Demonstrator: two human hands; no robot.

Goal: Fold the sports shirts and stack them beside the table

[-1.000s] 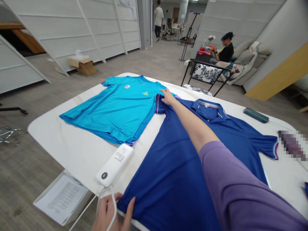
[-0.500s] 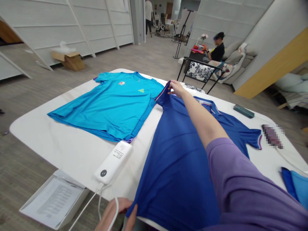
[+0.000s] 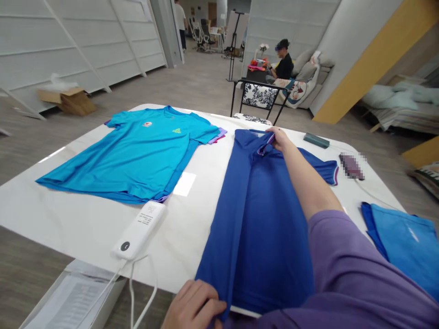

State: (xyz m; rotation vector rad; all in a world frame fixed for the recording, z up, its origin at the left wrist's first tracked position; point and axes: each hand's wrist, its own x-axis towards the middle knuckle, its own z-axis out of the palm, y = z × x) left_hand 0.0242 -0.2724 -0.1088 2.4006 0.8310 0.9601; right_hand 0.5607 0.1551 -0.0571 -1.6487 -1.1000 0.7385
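A dark blue polo shirt (image 3: 260, 228) lies on the white table (image 3: 85, 224), its left side folded over toward the middle. My right hand (image 3: 279, 138) reaches across the shirt and pinches the striped cuff of the folded-over sleeve near the collar. My left hand (image 3: 194, 306), at the table's near edge, is closed on the shirt's bottom hem. A turquoise t-shirt (image 3: 137, 153) is spread flat to the left, on top of other garments whose purple edges show.
A white power bank (image 3: 139, 230) with a cable lies near the front edge. A dark green case (image 3: 316, 140) and a blurred object sit at the far right. Folded blue garments (image 3: 401, 242) rest at right. A person sits on a sofa beyond a folding chair (image 3: 259, 98).
My right hand lifted the polo's left sleeve and carried it rightward over the shirt body. My left hand drew the hem across the same way. The view shifted right.
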